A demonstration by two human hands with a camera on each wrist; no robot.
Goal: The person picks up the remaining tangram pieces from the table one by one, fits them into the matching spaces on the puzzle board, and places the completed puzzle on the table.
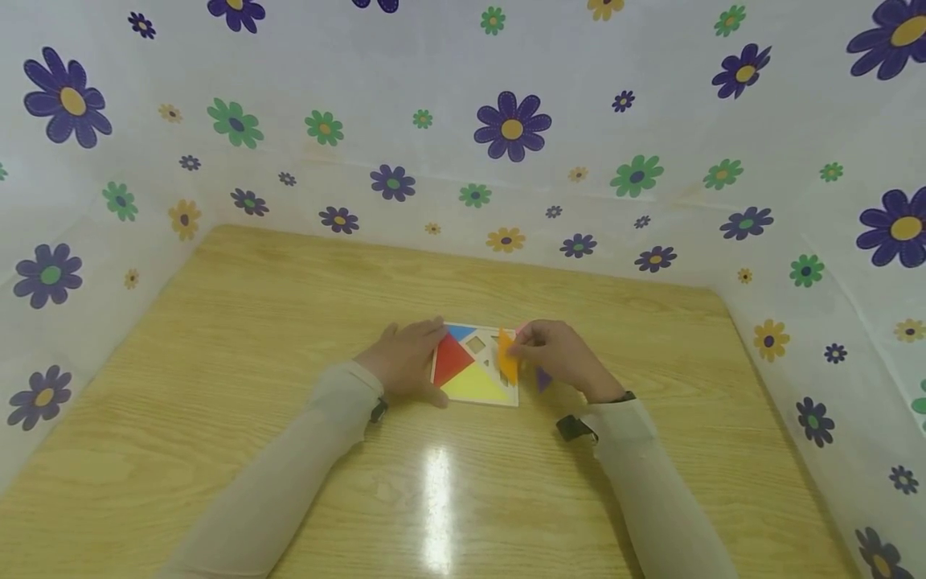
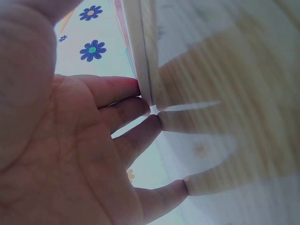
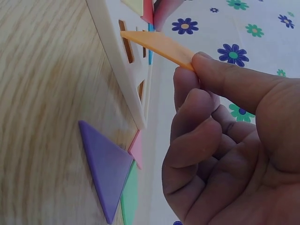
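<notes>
Here's the right hand (image 1: 559, 354), thumb and forefinger pinching an orange, flat, slant-edged piece (image 3: 161, 46), the other fingers curled in beneath! The piece tilts away from those fingertips, its far tip over the pale, flat puzzle tray (image 3: 129, 75); whether it touches, I can't tell from here. The tray lies between the two hands, cut-out recesses showing on the right hand's side.

Across to the left hand (image 1: 407, 362): fingers spread and fairly straight, gripping nothing, fingertips on the desk (image 1: 304, 305) and against the tray's near edge. Just beside it sits a red triangle (image 1: 452, 361) in the tray, a blue triangle (image 1: 459, 330) by its fingertips, a yellow triangle (image 1: 476, 384) past its thumb.

And below the right hand, out on the desk, a flat purple triangle (image 3: 108, 171), with a pink piece (image 3: 136, 149) and a green piece (image 3: 129, 197), both partly hidden, close against it. Beyond both hands hangs white flower-printed cloth (image 1: 448, 80).
</notes>
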